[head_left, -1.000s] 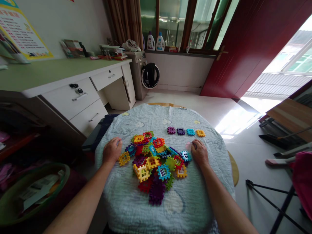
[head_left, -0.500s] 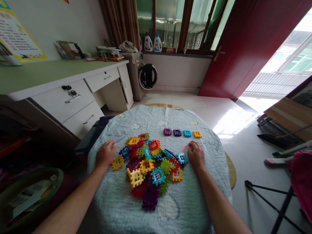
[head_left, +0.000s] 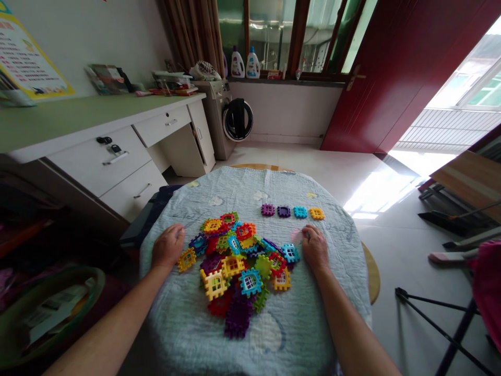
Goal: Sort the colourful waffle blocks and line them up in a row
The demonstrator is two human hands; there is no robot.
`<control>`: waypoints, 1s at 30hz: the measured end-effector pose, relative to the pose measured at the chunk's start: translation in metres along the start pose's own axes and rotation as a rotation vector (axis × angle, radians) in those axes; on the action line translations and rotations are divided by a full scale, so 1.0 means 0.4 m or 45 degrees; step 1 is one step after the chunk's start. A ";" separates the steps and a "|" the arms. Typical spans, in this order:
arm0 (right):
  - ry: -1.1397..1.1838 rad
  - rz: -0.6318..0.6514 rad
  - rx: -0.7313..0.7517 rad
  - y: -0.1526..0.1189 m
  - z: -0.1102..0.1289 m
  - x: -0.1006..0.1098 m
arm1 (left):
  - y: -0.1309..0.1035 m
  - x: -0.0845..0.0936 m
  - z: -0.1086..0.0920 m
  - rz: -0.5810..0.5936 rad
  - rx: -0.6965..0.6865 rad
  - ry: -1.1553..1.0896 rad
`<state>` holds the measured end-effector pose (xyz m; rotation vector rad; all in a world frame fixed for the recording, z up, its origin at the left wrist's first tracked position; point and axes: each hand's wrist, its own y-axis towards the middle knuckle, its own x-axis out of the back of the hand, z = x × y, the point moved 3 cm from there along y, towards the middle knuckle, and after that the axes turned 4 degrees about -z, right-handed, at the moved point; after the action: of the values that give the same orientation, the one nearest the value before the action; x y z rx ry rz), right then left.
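Note:
A heap of colourful plastic window-shaped blocks lies on the cloth-covered round table. My left hand rests on the cloth left of the heap, fingers curled in, near a yellow-orange block. On the heap's right side my right hand rests, also curled, close to a light blue block. Nothing shows in either hand. Beyond the heap a row holds a purple block, a dark violet block, a cyan block and a yellow-orange block.
A white desk with drawers stands at the left, beside a washing machine. At the lower left is a green-rimmed basket. Black metal legs and a pink cloth are at the right. A red door stands behind.
The view has shifted slightly. Both hands rest in the same places, and the blocks have not moved on the table.

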<state>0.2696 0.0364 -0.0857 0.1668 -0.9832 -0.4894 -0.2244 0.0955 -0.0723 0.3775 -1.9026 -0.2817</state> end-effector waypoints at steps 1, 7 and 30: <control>0.002 -0.003 0.000 0.000 0.000 0.000 | 0.000 0.000 -0.001 0.003 0.000 0.007; -0.011 -0.021 0.010 0.001 0.006 0.001 | -0.005 0.003 -0.008 -0.004 -0.015 0.032; -0.240 0.010 0.028 0.007 0.038 0.009 | -0.013 0.014 -0.022 -0.034 -0.020 0.005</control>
<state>0.2594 0.0386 -0.0735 0.1385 -1.1733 -0.4936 -0.2174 0.0883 -0.0662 0.3925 -1.8916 -0.3132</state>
